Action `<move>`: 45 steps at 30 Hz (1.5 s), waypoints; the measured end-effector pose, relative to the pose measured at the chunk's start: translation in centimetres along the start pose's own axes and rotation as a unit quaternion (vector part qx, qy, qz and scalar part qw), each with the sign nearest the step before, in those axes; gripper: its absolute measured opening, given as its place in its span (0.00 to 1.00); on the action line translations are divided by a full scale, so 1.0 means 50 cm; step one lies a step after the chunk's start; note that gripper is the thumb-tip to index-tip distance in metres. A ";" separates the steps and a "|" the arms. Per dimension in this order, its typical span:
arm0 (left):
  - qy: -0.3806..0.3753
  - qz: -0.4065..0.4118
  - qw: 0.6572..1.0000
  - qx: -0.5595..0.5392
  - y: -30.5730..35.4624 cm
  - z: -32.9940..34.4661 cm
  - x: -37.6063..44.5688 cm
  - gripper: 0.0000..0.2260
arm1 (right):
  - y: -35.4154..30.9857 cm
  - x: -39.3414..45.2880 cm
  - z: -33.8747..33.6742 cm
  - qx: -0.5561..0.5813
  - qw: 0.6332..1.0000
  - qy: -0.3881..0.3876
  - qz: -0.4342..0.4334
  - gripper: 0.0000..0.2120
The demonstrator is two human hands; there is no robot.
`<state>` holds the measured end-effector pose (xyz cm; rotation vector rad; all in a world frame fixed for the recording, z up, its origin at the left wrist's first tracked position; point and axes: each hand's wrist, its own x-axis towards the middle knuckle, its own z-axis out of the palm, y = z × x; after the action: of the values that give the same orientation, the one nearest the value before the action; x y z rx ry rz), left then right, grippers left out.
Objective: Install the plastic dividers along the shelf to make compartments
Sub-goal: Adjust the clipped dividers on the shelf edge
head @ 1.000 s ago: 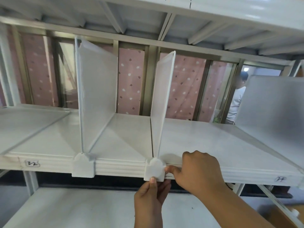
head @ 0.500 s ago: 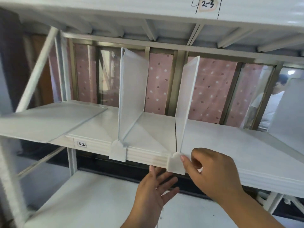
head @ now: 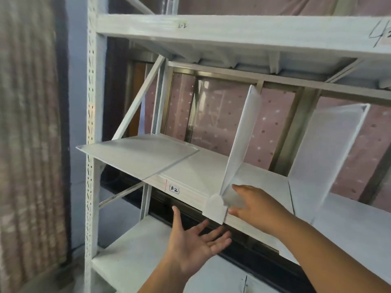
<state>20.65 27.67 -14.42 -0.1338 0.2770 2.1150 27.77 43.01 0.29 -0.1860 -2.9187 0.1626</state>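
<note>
Risk points while a plastic divider is seated at the front edge of the shelf.

The left divider (head: 239, 149) stands on the shelf (head: 190, 176), its clip (head: 214, 208) hooked over the front edge beside the label "3-2" (head: 174, 189); a second divider (head: 323, 157) stands further right. The right hand (head: 257, 205) lies with spread fingers against the panel's foot, gripping nothing; the left hand (head: 194, 240) hangs open, palm up, below the clip, apart from it. Likely faults: a sideways push from the right hand would tilt the thin panel or spring the clip off the edge; if it is not fully seated, the divider could fall forward past the unclosed left hand.
</note>
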 end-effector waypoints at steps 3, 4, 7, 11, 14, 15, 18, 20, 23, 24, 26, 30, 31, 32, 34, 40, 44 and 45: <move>-0.024 -0.040 0.999 -0.007 -0.020 0.023 0.017 0.64 | 0.012 0.025 0.006 0.011 0.998 -0.053 0.016 0.31; -0.035 -0.042 0.998 -0.017 -0.023 0.030 0.025 0.64 | 0.017 0.031 0.008 0.010 0.998 -0.060 0.014 0.30; -0.057 -0.020 0.998 -0.031 -0.023 0.045 0.039 0.58 | 0.026 0.030 0.012 -0.013 0.999 -0.049 -0.003 0.30; -0.075 0.020 0.997 0.026 -0.034 0.028 0.060 0.45 | 0.038 0.031 0.022 -0.038 0.999 -0.016 -0.023 0.33; -0.067 0.108 0.988 0.084 -0.064 0.019 0.078 0.26 | 0.042 0.030 0.029 -0.051 0.998 0.003 -0.033 0.33; -0.054 0.135 0.985 0.090 -0.064 0.014 0.087 0.23 | 0.040 0.031 0.033 -0.061 0.997 0.013 -0.035 0.33; -0.016 0.194 0.974 0.115 -0.042 0.012 0.097 0.21 | 0.026 0.038 0.043 -0.106 0.993 0.048 -0.029 0.33; 0.000 0.215 0.968 0.130 -0.016 0.011 0.092 0.20 | 0.005 0.053 0.050 -0.114 0.991 0.060 -0.016 0.33; -0.001 0.229 0.965 0.125 0.020 -0.001 0.087 0.20 | -0.039 0.081 0.069 -0.105 0.992 0.070 -0.022 0.29; -0.008 0.235 0.965 0.116 0.032 -0.003 0.085 0.20 | -0.055 0.092 0.076 -0.102 0.992 0.075 -0.025 0.29; -0.023 0.245 0.964 0.104 0.053 -0.005 0.079 0.20 | -0.078 0.116 0.086 -0.083 0.993 0.079 -0.024 0.29; -0.018 0.253 0.961 0.108 0.097 -0.015 0.073 0.22 | -0.117 0.154 0.099 -0.044 0.996 0.075 -0.028 0.29; -0.019 0.254 0.961 0.107 0.108 -0.016 0.071 0.23 | -0.128 0.162 0.103 -0.039 0.996 0.077 -0.028 0.29; -0.017 0.256 0.961 0.105 0.120 -0.016 0.070 0.23 | -0.139 0.170 0.105 -0.038 0.996 0.079 -0.027 0.29; -0.014 0.260 0.960 0.100 0.142 -0.019 0.069 0.24 | -0.159 0.184 0.108 -0.044 0.995 0.084 -0.024 0.27; -0.012 0.257 0.961 0.100 0.183 -0.022 0.061 0.24 | -0.192 0.205 0.113 -0.059 0.995 0.082 -0.004 0.25; -0.010 0.257 0.962 0.092 0.182 -0.023 0.060 0.24 | -0.190 0.202 0.120 -0.051 0.995 0.087 0.002 0.26; -0.008 0.257 0.962 0.093 0.182 -0.021 0.057 0.25 | -0.190 0.200 0.122 -0.050 0.995 0.090 0.002 0.25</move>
<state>11.39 25.11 -14.71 0.0761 0.5462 2.5861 15.67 34.44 -2.43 -0.2095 -2.7488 0.0004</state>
